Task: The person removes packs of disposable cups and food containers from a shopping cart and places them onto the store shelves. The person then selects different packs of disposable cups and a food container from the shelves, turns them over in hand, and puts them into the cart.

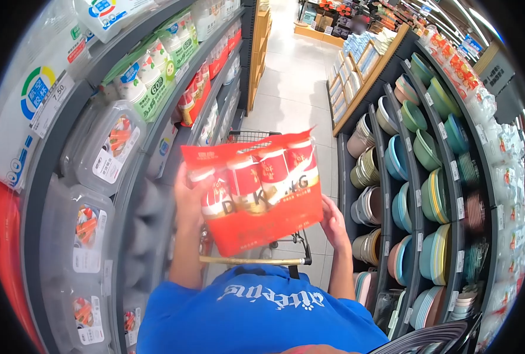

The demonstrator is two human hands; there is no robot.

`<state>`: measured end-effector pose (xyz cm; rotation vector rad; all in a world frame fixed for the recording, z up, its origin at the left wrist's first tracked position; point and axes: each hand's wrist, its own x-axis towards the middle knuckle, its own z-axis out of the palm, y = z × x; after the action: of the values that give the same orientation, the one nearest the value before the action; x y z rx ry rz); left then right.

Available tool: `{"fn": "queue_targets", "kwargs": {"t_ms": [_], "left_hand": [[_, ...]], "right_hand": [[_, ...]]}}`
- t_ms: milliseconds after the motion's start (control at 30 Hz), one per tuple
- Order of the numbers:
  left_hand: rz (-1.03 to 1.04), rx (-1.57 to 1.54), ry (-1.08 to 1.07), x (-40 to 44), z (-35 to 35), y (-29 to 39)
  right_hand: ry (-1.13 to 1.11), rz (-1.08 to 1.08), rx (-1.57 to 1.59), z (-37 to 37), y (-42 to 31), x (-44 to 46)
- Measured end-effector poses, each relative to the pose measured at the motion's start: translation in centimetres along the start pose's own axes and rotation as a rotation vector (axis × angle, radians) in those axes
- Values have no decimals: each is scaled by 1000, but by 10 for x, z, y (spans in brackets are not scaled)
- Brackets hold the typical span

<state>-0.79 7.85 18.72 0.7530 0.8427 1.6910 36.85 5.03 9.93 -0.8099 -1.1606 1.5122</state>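
A red plastic pack of paper cups (pixel 262 221) is held up in front of my blue shirt, above the handle of a shopping cart (pixel 250 260). Rows of red and white cups show through its clear window. My left hand (pixel 190 192) grips the pack's left side, its fingers partly hidden behind it. At the right edge, my right hand (pixel 334 221) holds the pack with the fingers behind and against its side. The pack tilts slightly, its right end higher.
Shelves on the left hold clear plastic food containers (pixel 106 147) and green cup packs (pixel 150 76). Right-hand shelves carry stacked basins (pixel 434 194) and bins (pixel 366 168). A tiled aisle (pixel 283 88) runs ahead, past a wooden rack (pixel 369 71). Someone stands far off.
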Motion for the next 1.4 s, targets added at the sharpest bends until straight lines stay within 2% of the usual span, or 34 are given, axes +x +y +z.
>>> {"fn": "queue_targets", "kwargs": {"t_ms": [100, 200, 333, 600, 633, 733, 867, 1400], "left_hand": [[-92, -50, -58, -1, 2, -4], [-172, -69, -132, 1, 1, -9], [-240, -46, -177, 0, -3, -22], [-220, 35, -172, -19, -13, -48], [-305, 5, -203, -27, -12, -43], [-325, 60, -390, -39, -29, -56], [-269, 206, -436, -53, -23, -47], [-232, 193, -432, -63, -17, -33]], "right_hand": [[-51, 131, -194, 16, -33, -6], [-40, 161, -203, 20, -19, -11], [82, 150, -1, 20, 11, -26], [207, 45, 181, 34, -16, -24], [225, 29, 194, 30, -15, -23], [311, -18, 212, 39, -28, -21], [347, -33, 162, 46, -35, -24], [300, -24, 164, 47, -35, -29]]}}
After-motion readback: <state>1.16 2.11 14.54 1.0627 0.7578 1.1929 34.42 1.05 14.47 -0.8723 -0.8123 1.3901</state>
